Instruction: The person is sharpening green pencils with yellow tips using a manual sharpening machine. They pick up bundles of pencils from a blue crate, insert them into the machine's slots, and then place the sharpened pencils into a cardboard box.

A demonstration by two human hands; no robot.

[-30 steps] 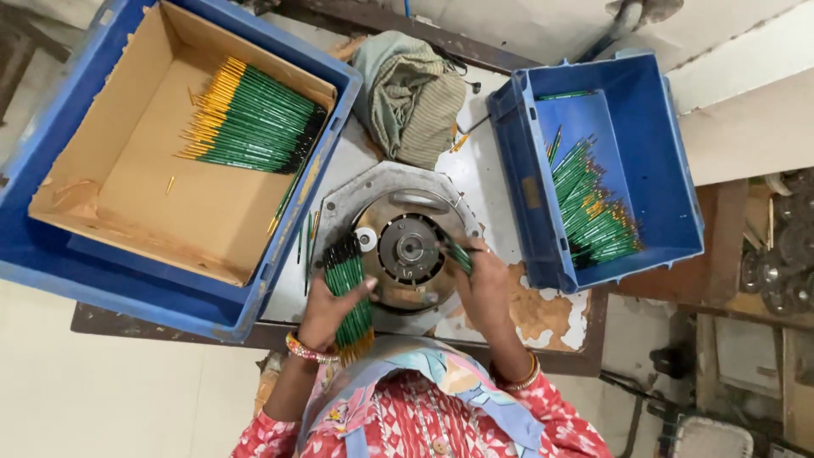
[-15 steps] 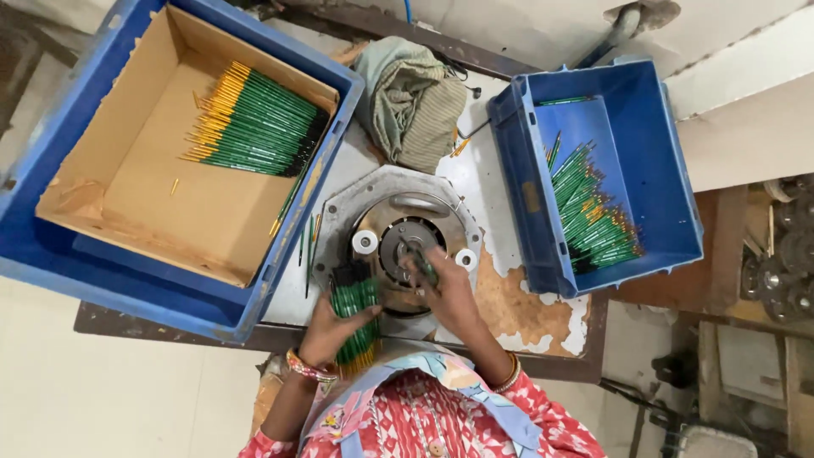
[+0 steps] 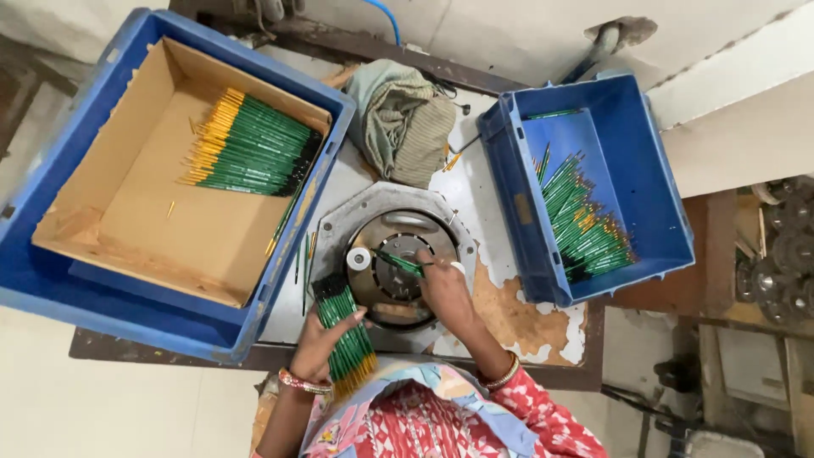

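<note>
A big blue crate (image 3: 51, 280) on the left holds a cardboard box (image 3: 127, 229) with a pile of green pencils (image 3: 250, 148). Beside it, the left hand (image 3: 318, 343) is closed around a bundle of pencils (image 3: 343, 331). The right hand (image 3: 443, 293) pinches a single pencil (image 3: 400, 264) against the round metal machine (image 3: 394, 263). A smaller blue crate (image 3: 653, 187) with more pencils stands on the right.
</note>
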